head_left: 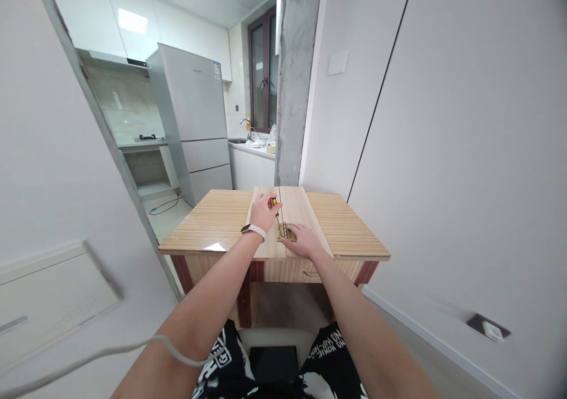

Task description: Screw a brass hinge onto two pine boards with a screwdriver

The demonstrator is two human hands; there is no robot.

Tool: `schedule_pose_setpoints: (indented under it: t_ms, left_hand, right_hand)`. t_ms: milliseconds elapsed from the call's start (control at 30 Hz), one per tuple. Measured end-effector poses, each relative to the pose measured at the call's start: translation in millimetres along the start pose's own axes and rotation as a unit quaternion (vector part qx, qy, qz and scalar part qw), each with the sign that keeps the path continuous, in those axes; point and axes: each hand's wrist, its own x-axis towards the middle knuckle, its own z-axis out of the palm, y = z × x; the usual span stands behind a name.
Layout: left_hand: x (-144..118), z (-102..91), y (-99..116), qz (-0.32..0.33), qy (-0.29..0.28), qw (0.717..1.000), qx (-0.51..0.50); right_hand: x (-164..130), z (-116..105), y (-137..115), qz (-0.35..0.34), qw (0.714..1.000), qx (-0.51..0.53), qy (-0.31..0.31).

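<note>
My left hand (262,211), with a pale watch band at the wrist, is closed around a screwdriver (273,201) that has a yellow and dark handle. Its shaft points down toward a brass-coloured metal plate, which looks like a hinge (280,234), lying across the seam of the tabletop. Fingers of my right hand (305,241) press on the right side of that hinge and partly cover it. Whether the screwdriver's tip touches a screw is too small to tell.
The wooden folding table (212,219) has a drawer with a handle (311,274) below its front edge. Beyond it stand a grey fridge (199,104) and a sink counter (251,166). White walls rise at both sides. A pale cable (146,343) crosses near my left forearm.
</note>
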Motion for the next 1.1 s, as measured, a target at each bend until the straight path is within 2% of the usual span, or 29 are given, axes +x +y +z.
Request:
schedule_pose_setpoints:
  t_ms: [167,433,533,700,900,1000,1100]
  left_hand:
    - [2.2,1.5,-2.9,-0.009,-0.015,1.000,-0.004]
    - [3.4,-0.4,-1.9,-0.007,-0.080,0.993,-0.092]
    - [2.1,0.2,-0.4,-0.017,-0.066,0.993,-0.096]
    - [2.2,2.2,1.6,-0.003,-0.026,0.999,-0.040]
    - [3.4,4.0,3.2,-0.032,0.001,0.999,-0.003]
    - [3.0,3.9,4.3,-0.018,-0.008,1.000,-0.011]
    - [3.5,4.5,6.1,0.008,-0.043,0.998,-0.040]
  right_hand:
    - [-0.7,0.2,0.2,0.001,1.000,0.002,-0.002]
    - [0.3,2.8,2.0,-0.005,1.000,0.004,0.008]
    - [0.2,2.9,2.4,-0.006,1.000,0.004,0.011]
    - [0.2,2.1,1.6,-0.006,1.000,0.001,0.011]
    - [0.7,1.9,0.5,-0.002,1.000,0.000,0.006]
    - [0.4,1.2,-0.5,0.000,1.000,-0.001,0.006]
    - [-0.5,0.2,-1.8,-0.002,1.000,-0.004,0.013]
